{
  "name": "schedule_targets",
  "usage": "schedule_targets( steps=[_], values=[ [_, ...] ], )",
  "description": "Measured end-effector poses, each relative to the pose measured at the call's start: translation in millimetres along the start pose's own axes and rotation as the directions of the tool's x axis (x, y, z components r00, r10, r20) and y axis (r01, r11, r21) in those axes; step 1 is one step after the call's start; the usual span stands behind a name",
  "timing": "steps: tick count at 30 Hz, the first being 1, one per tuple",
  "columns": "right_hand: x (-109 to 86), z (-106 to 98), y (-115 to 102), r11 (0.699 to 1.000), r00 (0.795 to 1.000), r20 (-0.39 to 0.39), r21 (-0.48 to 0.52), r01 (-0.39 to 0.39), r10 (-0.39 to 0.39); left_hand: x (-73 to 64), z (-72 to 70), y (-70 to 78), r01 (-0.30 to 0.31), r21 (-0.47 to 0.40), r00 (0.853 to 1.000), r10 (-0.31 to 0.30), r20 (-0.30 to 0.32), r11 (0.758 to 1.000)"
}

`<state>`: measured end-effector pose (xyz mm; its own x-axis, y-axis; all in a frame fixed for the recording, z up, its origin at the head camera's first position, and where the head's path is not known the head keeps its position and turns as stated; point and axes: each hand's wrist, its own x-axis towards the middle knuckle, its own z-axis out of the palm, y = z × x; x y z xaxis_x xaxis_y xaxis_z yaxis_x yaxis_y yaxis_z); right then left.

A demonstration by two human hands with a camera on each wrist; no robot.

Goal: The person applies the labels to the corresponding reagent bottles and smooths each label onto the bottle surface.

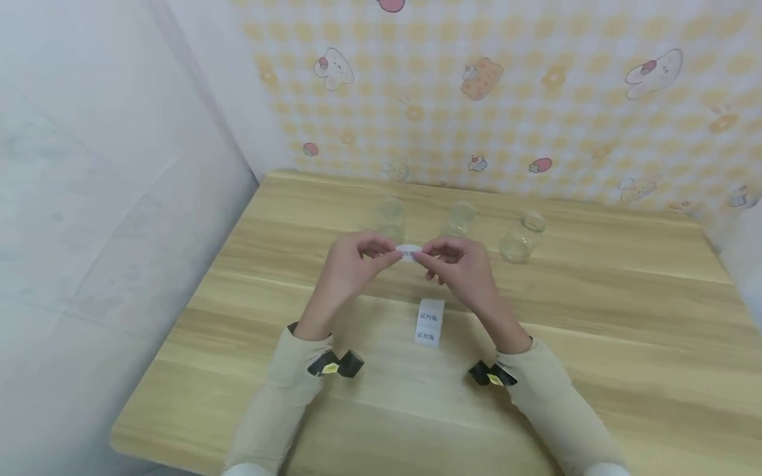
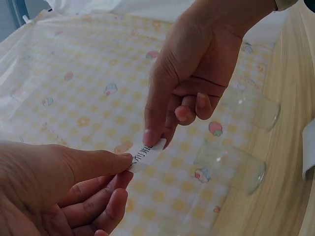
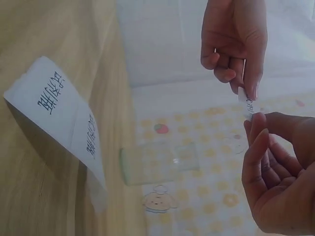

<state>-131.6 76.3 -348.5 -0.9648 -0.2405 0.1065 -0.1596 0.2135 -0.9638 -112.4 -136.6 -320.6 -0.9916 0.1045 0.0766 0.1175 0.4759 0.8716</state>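
A small white label (image 1: 408,250) with dark printed characters is stretched between my two hands above the table. My left hand (image 1: 356,262) pinches its left end between thumb and fingers, and my right hand (image 1: 461,266) pinches the right end the same way. In the left wrist view the label (image 2: 142,155) bends slightly, its print partly covered by the fingertips. Below the hands, a white strip with two more printed labels (image 1: 429,322) lies on the table; in the right wrist view this strip (image 3: 59,113) curves up off the wood.
Three clear glass bottles stand along the back of the table: a left bottle (image 1: 390,219), a middle bottle (image 1: 460,219) and a right bottle (image 1: 522,238). Behind the wooden table (image 1: 238,317) hangs a yellow checked cloth (image 1: 417,86). A pale wall (image 1: 107,198) borders the left side.
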Motion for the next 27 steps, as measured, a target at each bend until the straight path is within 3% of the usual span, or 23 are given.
schedule_targets(
  steps=[3,8,13,19,27],
  values=[
    [16.1,5,9,1.000,1.000,0.017,0.013,0.012,-0.012,13.6,0.2,-16.7,0.011,-0.019,1.000,-0.012,-0.026,1.000],
    [34.7,7,31,1.000,0.999,0.023,0.010,-0.028,0.028,35.7,10.8,-47.4,0.032,-0.060,0.999,-0.032,-0.009,0.998],
    [44.5,5,48,0.997,0.997,0.023,0.004,-0.076,0.076,47.9,24.2,-67.1,0.029,-0.094,0.999,-0.031,-0.015,0.995],
    [51.2,2,58,0.996,0.995,0.030,-0.022,-0.089,0.090,54.1,34.9,-76.2,0.024,-0.103,0.999,-0.027,-0.028,0.994],
    [54.2,-4,58,0.995,0.997,0.018,-0.064,-0.071,0.072,59.7,43.3,-74.4,0.001,-0.091,0.998,-0.007,-0.058,0.996]
  ],
)
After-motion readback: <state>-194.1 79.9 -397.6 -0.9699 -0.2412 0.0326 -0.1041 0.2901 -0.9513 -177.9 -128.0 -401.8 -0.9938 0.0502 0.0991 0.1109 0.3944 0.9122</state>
